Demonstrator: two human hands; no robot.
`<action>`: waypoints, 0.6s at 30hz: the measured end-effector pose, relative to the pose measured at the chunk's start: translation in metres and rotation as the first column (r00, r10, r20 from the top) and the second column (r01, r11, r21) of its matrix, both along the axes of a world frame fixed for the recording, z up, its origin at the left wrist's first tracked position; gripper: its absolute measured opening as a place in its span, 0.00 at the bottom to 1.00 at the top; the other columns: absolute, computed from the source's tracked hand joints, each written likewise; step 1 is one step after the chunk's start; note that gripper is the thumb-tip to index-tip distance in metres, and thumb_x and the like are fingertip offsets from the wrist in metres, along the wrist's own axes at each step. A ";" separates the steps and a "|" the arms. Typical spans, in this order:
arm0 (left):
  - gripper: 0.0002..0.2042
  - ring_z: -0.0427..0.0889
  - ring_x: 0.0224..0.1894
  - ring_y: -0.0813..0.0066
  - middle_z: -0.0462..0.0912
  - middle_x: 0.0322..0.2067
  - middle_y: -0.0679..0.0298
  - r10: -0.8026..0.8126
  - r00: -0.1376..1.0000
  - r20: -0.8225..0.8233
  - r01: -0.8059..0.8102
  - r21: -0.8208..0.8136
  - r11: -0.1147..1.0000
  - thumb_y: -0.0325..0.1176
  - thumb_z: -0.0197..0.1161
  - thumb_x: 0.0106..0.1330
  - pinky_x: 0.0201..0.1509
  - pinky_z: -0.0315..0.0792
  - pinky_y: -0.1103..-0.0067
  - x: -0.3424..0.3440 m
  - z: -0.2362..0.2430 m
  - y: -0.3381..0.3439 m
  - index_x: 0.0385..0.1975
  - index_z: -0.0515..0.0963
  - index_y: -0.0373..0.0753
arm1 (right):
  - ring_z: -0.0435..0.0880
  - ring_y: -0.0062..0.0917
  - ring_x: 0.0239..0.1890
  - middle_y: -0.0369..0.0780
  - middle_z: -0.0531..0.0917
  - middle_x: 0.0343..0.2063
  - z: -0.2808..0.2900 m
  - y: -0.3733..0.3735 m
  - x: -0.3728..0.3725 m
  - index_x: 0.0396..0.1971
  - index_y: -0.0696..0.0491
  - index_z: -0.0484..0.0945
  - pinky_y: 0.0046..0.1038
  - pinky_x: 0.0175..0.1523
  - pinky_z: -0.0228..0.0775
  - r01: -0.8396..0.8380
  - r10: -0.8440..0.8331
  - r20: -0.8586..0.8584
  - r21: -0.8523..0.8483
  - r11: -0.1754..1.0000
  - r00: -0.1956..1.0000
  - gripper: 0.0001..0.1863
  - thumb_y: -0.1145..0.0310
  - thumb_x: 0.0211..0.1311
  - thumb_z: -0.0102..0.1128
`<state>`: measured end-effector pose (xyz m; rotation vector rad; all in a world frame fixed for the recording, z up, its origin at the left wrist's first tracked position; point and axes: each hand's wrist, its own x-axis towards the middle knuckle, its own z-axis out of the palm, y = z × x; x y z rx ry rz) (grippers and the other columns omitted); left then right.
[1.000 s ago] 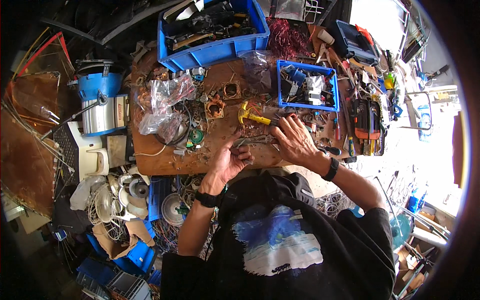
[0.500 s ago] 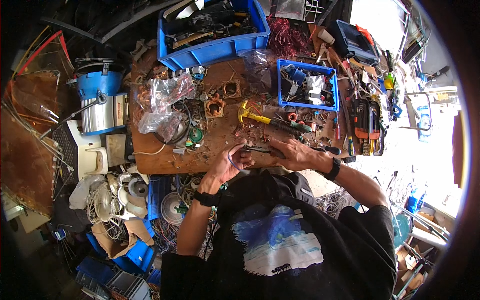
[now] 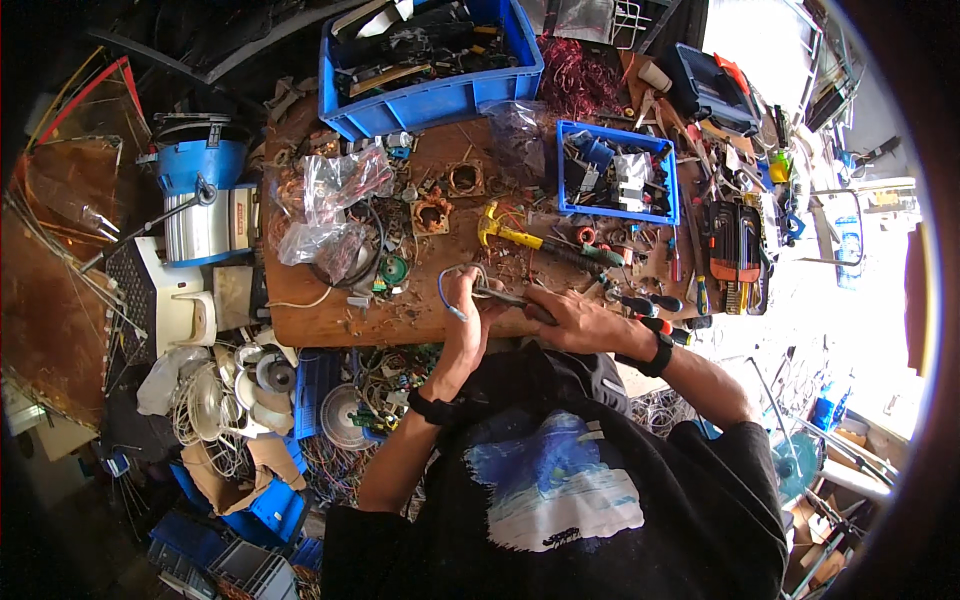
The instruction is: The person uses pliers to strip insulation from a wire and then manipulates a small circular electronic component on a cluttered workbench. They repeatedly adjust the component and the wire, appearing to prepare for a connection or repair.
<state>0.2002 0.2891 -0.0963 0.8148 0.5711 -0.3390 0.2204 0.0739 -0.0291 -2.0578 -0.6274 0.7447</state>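
Over the bench's front edge, my left hand (image 3: pixel 466 312) is closed on a thin blue wire (image 3: pixel 441 288), whose loop bows out to the left of the fingers. My right hand (image 3: pixel 578 322) is wrapped around dark metal pliers (image 3: pixel 508 297). The jaws of the pliers reach left to the fingers of my left hand, at the wire; the exact contact is too small to make out. Just beyond my hands lies a hammer (image 3: pixel 515 235) with a yellow head and dark grip. Screwdrivers (image 3: pixel 664 326) lie beside my right wrist.
Scraps litter the wooden bench (image 3: pixel 400 325). A large blue crate (image 3: pixel 440 95) and a smaller blue bin (image 3: pixel 618 212) hold parts at the back. Clear plastic bags (image 3: pixel 335 195) lie left, a hex key set (image 3: pixel 735 245) right. A green coil part (image 3: pixel 393 270) sits left of my hands.
My left hand has turned and moved slightly left, and the wire loop now bulges further out. My right hand has shifted left with the pliers, uncovering more screwdriver handles beside it.
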 end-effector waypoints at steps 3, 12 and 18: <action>0.17 0.82 0.45 0.73 0.78 0.48 0.66 -0.030 1.000 -0.007 0.031 0.097 0.995 0.51 0.52 0.77 0.48 0.79 0.73 -0.001 -0.008 0.004 0.54 0.73 0.47 | 0.78 0.51 0.53 0.55 0.78 0.47 -0.007 -0.001 0.000 0.58 0.63 0.68 0.46 0.60 0.71 0.001 0.020 0.340 -0.062 0.998 0.940 0.26 0.72 0.60 0.59; 0.23 0.81 0.47 0.70 0.76 0.52 0.64 0.021 0.999 0.035 -0.027 0.194 0.981 0.55 0.48 0.79 0.48 0.79 0.71 0.000 -0.016 -0.003 0.59 0.70 0.43 | 0.75 0.52 0.58 0.56 0.76 0.52 -0.013 0.003 0.001 0.58 0.64 0.66 0.48 0.68 0.67 0.013 0.032 0.513 -0.083 0.996 0.858 0.28 0.72 0.58 0.60; 0.19 0.83 0.39 0.71 0.80 0.43 0.65 -0.003 1.000 0.023 0.000 0.097 0.995 0.54 0.50 0.78 0.40 0.79 0.72 0.009 0.005 -0.002 0.53 0.71 0.45 | 0.82 0.54 0.43 0.56 0.82 0.35 -0.004 0.010 0.000 0.53 0.59 0.69 0.52 0.50 0.74 0.049 0.016 0.290 -0.217 0.975 0.957 0.21 0.68 0.63 0.59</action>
